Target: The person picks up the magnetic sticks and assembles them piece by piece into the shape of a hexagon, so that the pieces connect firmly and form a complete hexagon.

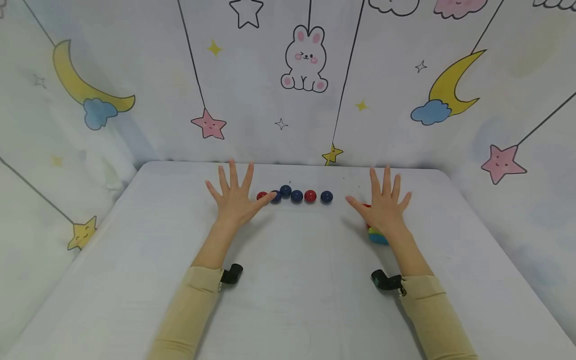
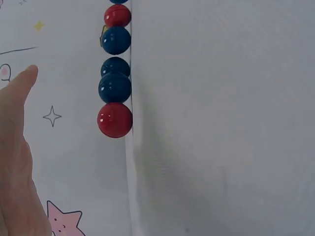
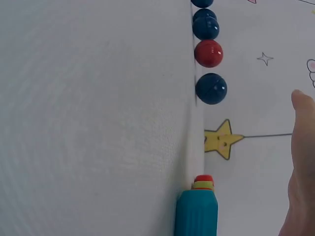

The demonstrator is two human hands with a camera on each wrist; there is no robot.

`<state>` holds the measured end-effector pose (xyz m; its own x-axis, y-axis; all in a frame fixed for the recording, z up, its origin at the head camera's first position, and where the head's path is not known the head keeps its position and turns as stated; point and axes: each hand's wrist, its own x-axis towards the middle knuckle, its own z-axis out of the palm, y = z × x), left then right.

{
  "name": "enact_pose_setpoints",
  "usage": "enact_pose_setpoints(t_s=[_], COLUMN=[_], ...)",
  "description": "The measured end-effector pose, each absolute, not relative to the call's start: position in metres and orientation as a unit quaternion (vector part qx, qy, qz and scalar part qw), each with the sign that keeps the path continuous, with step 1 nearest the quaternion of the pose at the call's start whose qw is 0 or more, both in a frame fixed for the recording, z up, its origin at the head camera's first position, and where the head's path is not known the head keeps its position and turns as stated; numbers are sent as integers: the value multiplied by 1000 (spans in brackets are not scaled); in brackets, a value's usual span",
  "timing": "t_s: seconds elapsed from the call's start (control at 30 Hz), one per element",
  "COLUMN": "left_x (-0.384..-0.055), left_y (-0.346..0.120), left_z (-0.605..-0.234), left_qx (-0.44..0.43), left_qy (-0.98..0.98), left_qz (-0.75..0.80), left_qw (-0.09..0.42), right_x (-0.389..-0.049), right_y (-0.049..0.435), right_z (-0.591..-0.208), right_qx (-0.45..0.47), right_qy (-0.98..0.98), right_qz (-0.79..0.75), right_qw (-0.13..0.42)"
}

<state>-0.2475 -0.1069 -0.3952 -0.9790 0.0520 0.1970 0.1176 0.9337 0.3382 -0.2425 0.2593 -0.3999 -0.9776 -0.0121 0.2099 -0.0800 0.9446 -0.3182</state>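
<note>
My left hand is held over the table with its fingers spread, and nothing is in it. In the head view its thumb overlaps a red ball and a blue ball at the left end of a row. Other glossy balls follow to the right: two blue, a second red ball and a blue ball set slightly apart. My right hand, also spread and holding nothing, partly hides a teal, yellow and red object. In the right wrist view this object has a ribbed teal body.
The white table ends at a back edge just behind the balls. A cloth printed with moons, stars and a rabbit hangs behind and at both sides. Small black devices sit at both sleeve cuffs.
</note>
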Motion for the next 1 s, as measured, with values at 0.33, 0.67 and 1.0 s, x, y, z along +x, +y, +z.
enact_pose_setpoints(t_s=[0.33,0.67,1.0], left_x=[-247,-245,-245], left_y=[-107,-108,-101], left_z=[-396,-395,-398], left_qx=[-61,-110,-143], left_qy=[-960,-893,-821], left_qz=[-238,-390,-523], left_qw=[137,196,177], right_x=[-241,-237,-232], right_y=[262,269,279], right_z=[-401,-400,-400], right_qx=[29,54,24], right_qy=[-966,-932,-917], right_qz=[229,336,387], right_qw=[113,123,95])
